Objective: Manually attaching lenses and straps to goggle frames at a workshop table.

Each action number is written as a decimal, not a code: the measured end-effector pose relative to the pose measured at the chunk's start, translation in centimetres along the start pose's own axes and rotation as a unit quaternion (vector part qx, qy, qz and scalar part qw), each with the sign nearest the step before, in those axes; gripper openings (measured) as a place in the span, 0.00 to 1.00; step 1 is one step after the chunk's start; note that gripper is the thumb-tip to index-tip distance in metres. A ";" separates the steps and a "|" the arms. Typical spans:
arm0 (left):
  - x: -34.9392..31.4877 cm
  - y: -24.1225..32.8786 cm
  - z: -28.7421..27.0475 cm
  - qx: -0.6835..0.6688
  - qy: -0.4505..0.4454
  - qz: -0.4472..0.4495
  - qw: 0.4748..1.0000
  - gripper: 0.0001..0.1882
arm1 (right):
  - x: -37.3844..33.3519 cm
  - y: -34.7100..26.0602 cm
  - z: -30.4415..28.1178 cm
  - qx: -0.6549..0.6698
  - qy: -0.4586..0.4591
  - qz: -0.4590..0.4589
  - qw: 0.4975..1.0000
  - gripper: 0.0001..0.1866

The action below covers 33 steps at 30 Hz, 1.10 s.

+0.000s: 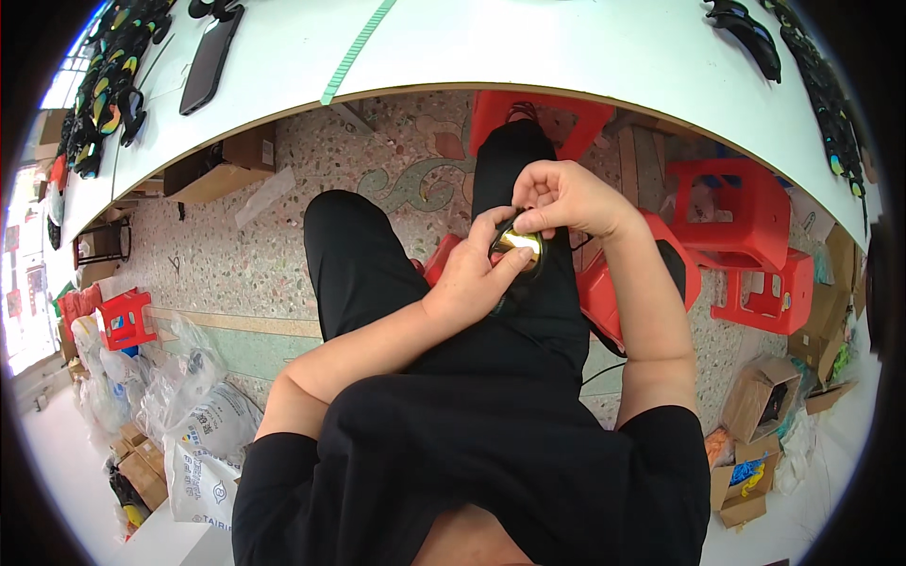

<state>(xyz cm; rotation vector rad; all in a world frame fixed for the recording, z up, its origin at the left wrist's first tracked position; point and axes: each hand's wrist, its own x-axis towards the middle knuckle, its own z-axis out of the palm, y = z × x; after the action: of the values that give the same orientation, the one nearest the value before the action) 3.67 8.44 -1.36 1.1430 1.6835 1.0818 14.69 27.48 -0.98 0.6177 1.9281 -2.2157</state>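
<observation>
Above my lap I hold a pair of swim goggles (520, 247) with a shiny gold mirrored lens and a black rim. My left hand (474, 272) grips it from the left, its thumb lying on the lower part of the lens. At the upper rim my right hand (566, 201) pinches with thumb and curled fingers; the exact spot between its fingertips is partly hidden. Part of the goggles is covered by my fingers, and any second lens cannot be made out.
A white table (453, 58) curves across ahead of me. On it lie a black phone (211, 60), a green strip (357, 52) and goggles heaped on the left (111, 83) and right (819, 90). Red stools (731, 215), cardboard boxes (760, 401) and plastic bags (212, 424) surround me.
</observation>
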 end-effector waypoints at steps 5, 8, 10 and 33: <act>-0.4 -1.6 1.0 -0.122 0.013 -0.045 0.991 0.28 | -4.0 4.8 4.6 0.102 0.233 -0.081 0.964 0.13; -0.4 -1.1 0.9 -0.101 0.002 -0.068 0.993 0.27 | -6.1 5.7 8.5 0.112 0.271 -0.103 0.950 0.14; -0.2 -1.2 1.1 -0.046 0.002 -0.042 0.998 0.27 | -6.2 5.9 10.1 0.137 0.325 -0.108 0.930 0.13; -0.2 -1.1 -1.0 0.111 0.005 0.106 0.988 0.25 | -5.6 8.2 9.9 0.327 0.291 -0.101 0.893 0.20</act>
<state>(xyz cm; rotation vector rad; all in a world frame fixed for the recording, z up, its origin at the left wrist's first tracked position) 2.50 7.77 -2.04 1.4884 1.7525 1.0463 20.69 15.54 -5.37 1.3568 1.4209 -3.1095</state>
